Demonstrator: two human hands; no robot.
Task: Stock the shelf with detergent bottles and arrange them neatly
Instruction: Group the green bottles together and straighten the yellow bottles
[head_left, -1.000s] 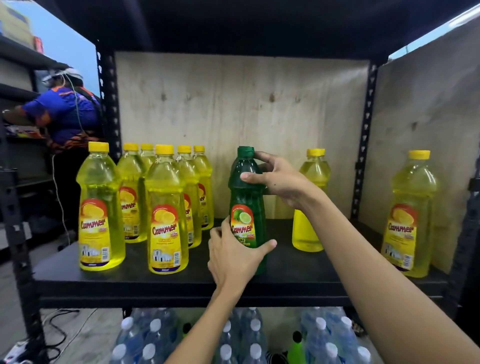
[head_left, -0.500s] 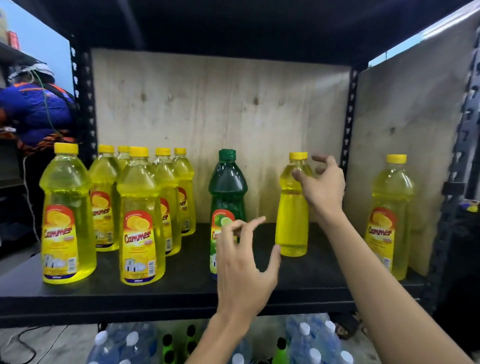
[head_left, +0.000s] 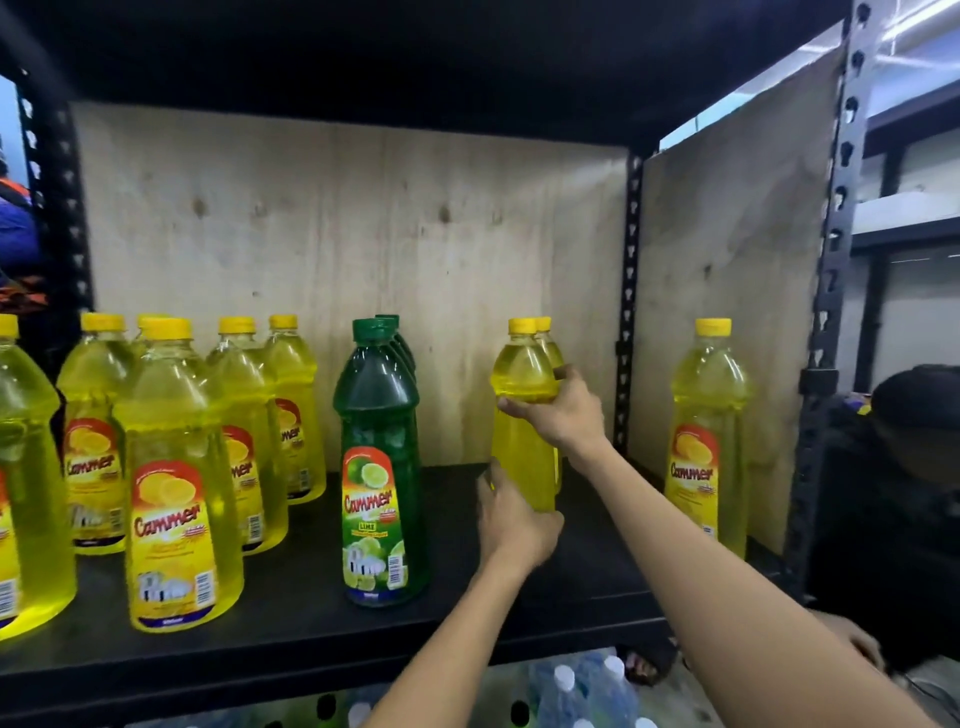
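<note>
A yellow detergent bottle (head_left: 522, 415) stands right of centre on the black shelf (head_left: 291, 623), its label turned away. My right hand (head_left: 563, 415) grips its shoulder. My left hand (head_left: 514, 525) wraps its base. Another yellow bottle stands right behind it. A green lime bottle (head_left: 382, 467) stands in the middle with more green ones behind. Several yellow bottles (head_left: 179, 493) crowd the left side. One yellow bottle (head_left: 709, 441) stands alone at the right.
Plywood panels (head_left: 363, 249) close the back and right side. Black perforated uprights (head_left: 631, 312) frame the bay. Water bottles (head_left: 582, 691) fill the level below. Another person's dark head (head_left: 914, 415) and hand (head_left: 852, 639) are at the lower right.
Both hands left the green bottle and moved right. They now hold the unlabelled-side yellow bottle. The view shifted right and closer.
</note>
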